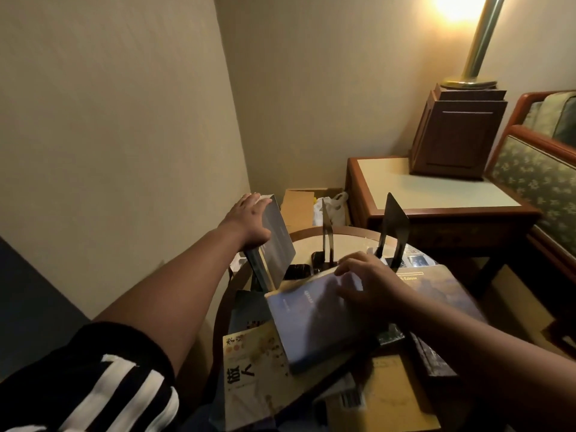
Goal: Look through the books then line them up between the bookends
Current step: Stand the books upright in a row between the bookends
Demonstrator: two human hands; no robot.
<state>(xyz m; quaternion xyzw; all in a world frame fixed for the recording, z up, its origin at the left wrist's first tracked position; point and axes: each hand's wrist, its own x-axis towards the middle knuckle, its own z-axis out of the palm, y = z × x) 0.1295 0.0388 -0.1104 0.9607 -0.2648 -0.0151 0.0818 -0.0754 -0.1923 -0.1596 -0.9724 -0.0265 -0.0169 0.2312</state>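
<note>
Round table [307, 244] — left hand [249, 219] grips upright grey book [277, 241]; right hand [371, 285] fingers [344, 265] curl round blue book [311, 319] edge.

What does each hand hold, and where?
Left hand grips the standing grey book near its top. Right hand rests at the far edge of the flat blue book; grip unclear.
</note>
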